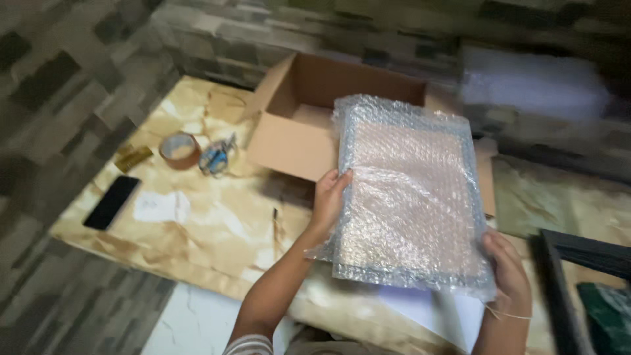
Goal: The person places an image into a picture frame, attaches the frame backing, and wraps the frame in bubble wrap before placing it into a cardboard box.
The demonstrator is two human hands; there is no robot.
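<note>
One bubble-wrapped flat panel [411,197] gripped by left hand [327,200] and right hand [507,269] fingers, one open cardboard box [296,141] behind, one tape roll [179,150], one phone [112,202], contents blurred under wrap, dark frame [559,289] cut off

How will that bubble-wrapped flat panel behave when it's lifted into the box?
The bubble-wrapped panel probably stays stiff: it holds flat between the left hand and right hand. Its glossy wrap may be slippery. The padding suggests something fragile.

tape roll [179,150] left of box [297,135] — phone [112,202] nearer
</note>
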